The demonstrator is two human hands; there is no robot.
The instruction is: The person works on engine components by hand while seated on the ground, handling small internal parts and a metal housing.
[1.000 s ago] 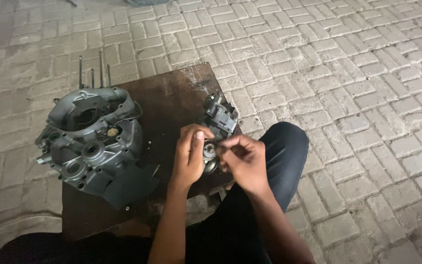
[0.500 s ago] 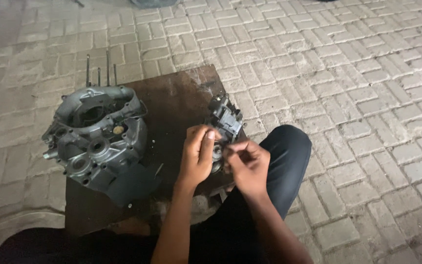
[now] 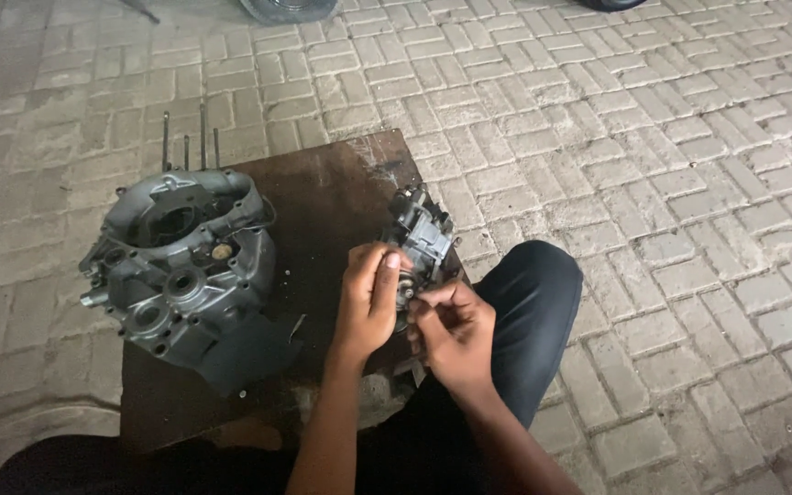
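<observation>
A small grey metal engine part (image 3: 420,229), like a carburettor, stands at the right edge of a dark wooden board (image 3: 323,197). My left hand (image 3: 368,298) grips its near side, fingers curled round it. Close beside it, my right hand (image 3: 451,330) pinches something small at the part's lower end; what it holds is hidden by the fingers. A large grey engine crankcase (image 3: 181,270) lies on the board's left half, with thin studs (image 3: 185,137) sticking up at its far end.
The board rests on a brick-paved floor (image 3: 653,137). My knee in dark trousers (image 3: 529,293) lies just right of the hands. A tyre edge (image 3: 286,9) shows at the top.
The view has shifted slightly, so the board and crankcase sit a little further right. My hands stay on the small part, with the fingers a little rearranged.
</observation>
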